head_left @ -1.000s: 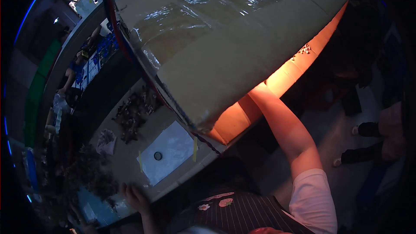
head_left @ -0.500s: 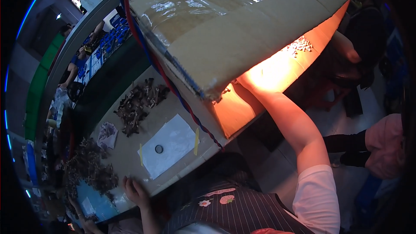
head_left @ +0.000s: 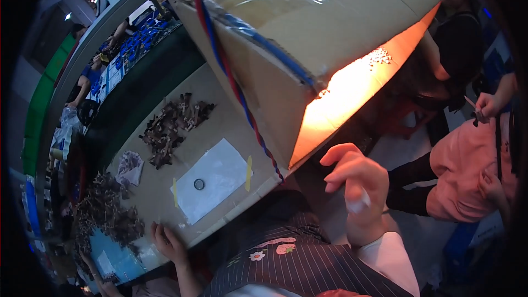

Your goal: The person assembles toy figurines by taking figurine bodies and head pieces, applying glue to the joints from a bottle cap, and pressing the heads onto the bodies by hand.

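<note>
Several fingers (head_left: 355, 166) of the raised right hand (head_left: 365, 181) curl inward.

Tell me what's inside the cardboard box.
Small pieces lie clustered on the lit floor of the cardboard box, toward its right end. Its top covers the deeper interior; anything there cannot be seen.

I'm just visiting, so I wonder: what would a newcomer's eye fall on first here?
First, the bright orange glow inside the cardboard box, upper right, with small pieces clustered toward its upper end. Below the box's opening, the right grip hangs in the air, loosely curled. A twisted red-and-blue cable runs down the box's left side, and further left a dark pile lies on the table.
</note>
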Action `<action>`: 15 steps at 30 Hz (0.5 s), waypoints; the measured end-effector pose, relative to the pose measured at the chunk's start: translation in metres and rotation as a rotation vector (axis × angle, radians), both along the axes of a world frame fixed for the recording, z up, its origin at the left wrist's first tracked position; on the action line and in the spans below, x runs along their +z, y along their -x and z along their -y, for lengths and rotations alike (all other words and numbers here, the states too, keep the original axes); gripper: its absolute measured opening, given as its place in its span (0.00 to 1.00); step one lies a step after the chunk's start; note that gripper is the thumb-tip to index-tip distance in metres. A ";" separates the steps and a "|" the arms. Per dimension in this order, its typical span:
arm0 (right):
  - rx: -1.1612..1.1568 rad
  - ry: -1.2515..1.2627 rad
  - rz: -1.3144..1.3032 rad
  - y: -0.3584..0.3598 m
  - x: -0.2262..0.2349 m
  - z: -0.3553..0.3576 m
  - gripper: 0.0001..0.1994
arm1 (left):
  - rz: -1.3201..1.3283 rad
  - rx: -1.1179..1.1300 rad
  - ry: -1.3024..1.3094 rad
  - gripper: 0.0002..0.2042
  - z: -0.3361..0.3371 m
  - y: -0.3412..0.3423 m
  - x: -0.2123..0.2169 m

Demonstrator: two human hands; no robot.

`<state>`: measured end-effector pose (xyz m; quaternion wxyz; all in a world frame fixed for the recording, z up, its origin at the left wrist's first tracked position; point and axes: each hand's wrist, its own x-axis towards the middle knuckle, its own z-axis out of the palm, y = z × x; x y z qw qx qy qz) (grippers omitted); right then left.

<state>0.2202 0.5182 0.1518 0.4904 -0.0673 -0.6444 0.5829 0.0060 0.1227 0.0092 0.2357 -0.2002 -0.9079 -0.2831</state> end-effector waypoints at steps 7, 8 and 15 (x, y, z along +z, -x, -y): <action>0.166 0.180 0.138 -0.005 -0.018 -0.052 0.21 | -0.022 -0.018 -0.026 0.11 0.000 0.005 -0.003; -0.096 0.120 0.310 0.014 -0.027 -0.072 0.18 | -0.026 -0.026 -0.025 0.11 -0.003 0.005 -0.004; -0.446 -0.475 1.211 0.110 -0.053 -0.182 0.14 | -0.033 0.001 0.018 0.12 -0.007 0.006 -0.002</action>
